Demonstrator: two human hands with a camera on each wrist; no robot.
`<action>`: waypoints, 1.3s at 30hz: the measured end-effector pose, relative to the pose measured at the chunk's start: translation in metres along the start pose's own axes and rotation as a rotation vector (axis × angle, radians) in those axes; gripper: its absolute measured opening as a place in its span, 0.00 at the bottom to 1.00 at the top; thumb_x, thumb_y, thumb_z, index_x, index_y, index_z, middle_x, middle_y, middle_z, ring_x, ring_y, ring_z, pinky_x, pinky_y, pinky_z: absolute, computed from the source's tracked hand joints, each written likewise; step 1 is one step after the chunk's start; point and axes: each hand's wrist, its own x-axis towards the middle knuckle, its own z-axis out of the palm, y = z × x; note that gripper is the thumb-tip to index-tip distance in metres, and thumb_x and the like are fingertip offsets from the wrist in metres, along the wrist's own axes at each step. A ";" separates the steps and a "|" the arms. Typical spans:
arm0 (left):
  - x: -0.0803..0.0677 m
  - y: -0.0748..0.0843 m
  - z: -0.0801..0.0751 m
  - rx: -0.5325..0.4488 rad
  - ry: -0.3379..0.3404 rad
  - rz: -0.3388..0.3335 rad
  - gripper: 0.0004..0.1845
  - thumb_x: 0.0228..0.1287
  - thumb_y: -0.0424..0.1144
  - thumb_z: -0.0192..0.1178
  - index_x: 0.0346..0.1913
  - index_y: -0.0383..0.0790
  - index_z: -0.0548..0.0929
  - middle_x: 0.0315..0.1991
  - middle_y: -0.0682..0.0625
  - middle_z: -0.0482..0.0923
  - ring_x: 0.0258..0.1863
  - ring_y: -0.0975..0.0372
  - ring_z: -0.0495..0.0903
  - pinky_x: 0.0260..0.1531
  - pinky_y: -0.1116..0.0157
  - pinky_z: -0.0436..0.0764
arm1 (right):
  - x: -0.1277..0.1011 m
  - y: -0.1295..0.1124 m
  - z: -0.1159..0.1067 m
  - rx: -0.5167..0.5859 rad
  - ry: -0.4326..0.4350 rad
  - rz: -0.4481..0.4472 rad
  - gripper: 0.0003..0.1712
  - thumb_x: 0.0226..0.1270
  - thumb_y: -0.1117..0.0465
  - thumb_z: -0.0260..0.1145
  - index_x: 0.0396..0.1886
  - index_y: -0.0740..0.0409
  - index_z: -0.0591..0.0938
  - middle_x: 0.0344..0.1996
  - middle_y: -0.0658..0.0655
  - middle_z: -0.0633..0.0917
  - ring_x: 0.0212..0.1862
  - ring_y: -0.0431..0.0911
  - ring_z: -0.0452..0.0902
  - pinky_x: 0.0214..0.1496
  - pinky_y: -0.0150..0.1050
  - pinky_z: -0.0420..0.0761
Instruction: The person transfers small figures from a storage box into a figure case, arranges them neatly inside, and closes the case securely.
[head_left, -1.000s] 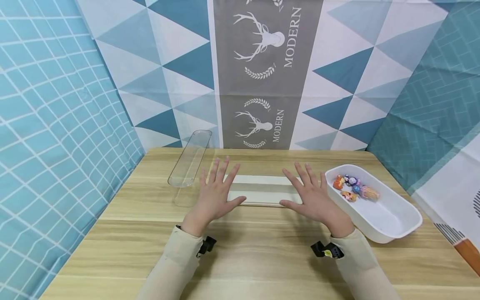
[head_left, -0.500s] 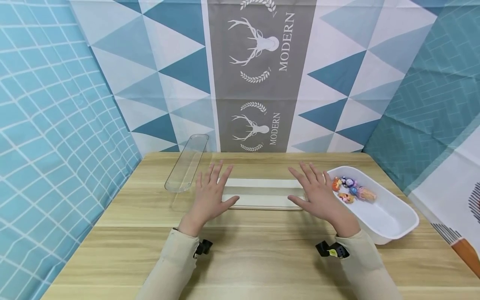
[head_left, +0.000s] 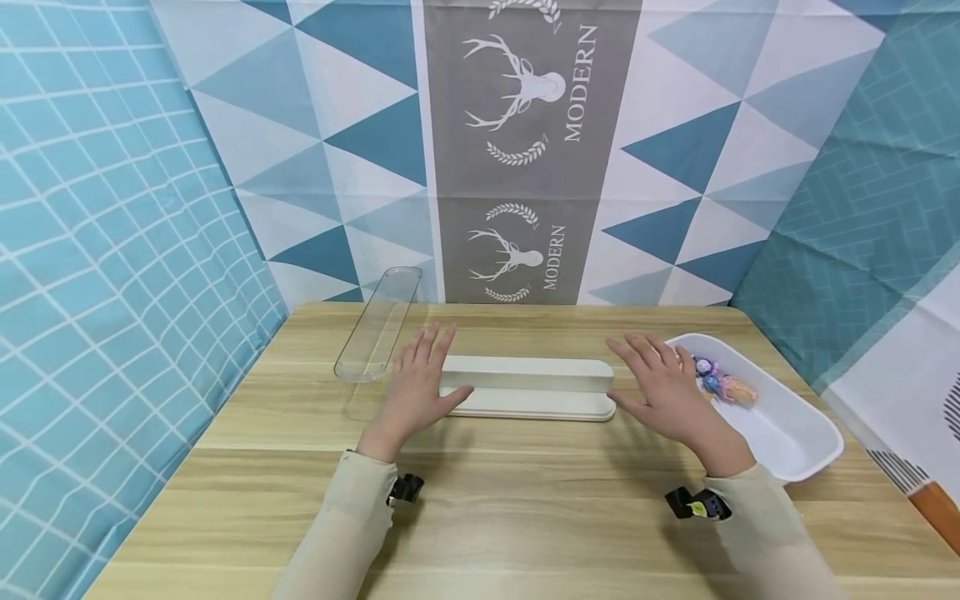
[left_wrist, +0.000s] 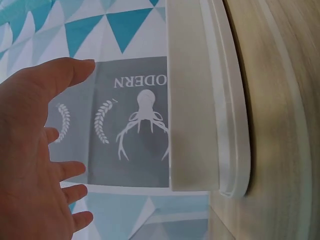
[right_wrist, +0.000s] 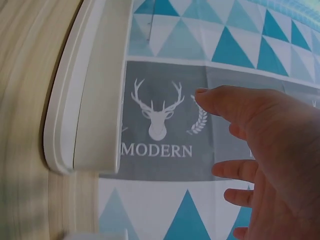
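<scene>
A long white stepped stand (head_left: 534,403) with rounded ends lies across the wooden table. Over its left end hovers my left hand (head_left: 411,392), fingers spread and holding nothing. Just past the stand's right end, my right hand (head_left: 675,398) is spread too, its thumb close to the stand's corner and its fingers overlapping the white bin. Both wrist views show the stand (left_wrist: 195,100) with its raised back step beside each hand, the left palm (left_wrist: 35,150) and the right palm (right_wrist: 280,150) bare. A clear, long, round-ended cover (head_left: 367,367) sits to the left of the left hand.
At the right stands a white oval bin (head_left: 795,442) with several small colourful figurines (head_left: 731,387) inside, partly hidden by the right hand. A patterned cloth wall (head_left: 517,258) rises behind the table (head_left: 510,517), and a blue tiled-print cloth (head_left: 135,250) hangs at the left.
My right hand has moved to the right, off the stand's right end and over the bin's near side. The left hand has shifted slightly left. The stand's right end now shows fully.
</scene>
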 end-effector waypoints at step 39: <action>0.002 -0.035 0.035 -0.342 -0.157 -0.198 0.56 0.57 0.43 0.73 0.78 0.30 0.45 0.73 0.26 0.51 0.71 0.37 0.55 0.70 0.43 0.59 | -0.022 0.075 -0.043 -0.130 -0.100 0.002 0.35 0.63 0.57 0.71 0.67 0.63 0.70 0.60 0.72 0.74 0.60 0.72 0.65 0.55 0.74 0.63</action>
